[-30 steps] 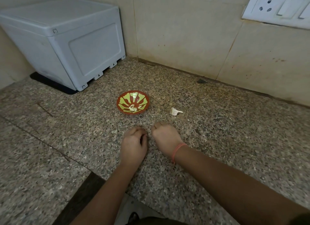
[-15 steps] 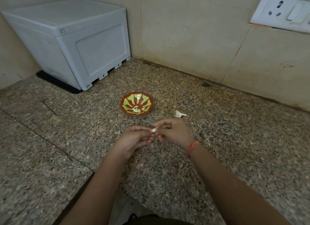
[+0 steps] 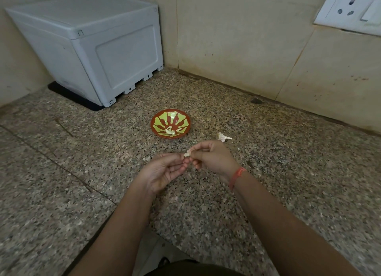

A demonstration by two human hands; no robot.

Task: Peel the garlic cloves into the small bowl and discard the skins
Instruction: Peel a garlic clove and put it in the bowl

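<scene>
While peeled cloves (image 3: 170,131) lie in the bowl (image 3: 154,119) mid-frame, left hand (image 3: 162,170) and right hand (image 3: 212,158) pinch another clove (image 3: 187,153) just below it; skin scrap (image 3: 223,136) at right not yet discarded

Both forearms come in from the bottom, left from about 7 o'clock, right from 5, and meet mid-frame. Left hand (image 3: 165,171) is palm-up with fingers curled, and the right hand (image 3: 213,158) sits at its 2 o'clock. Both are pinching one garlic clove (image 3: 186,154) at the fingertips.
</scene>
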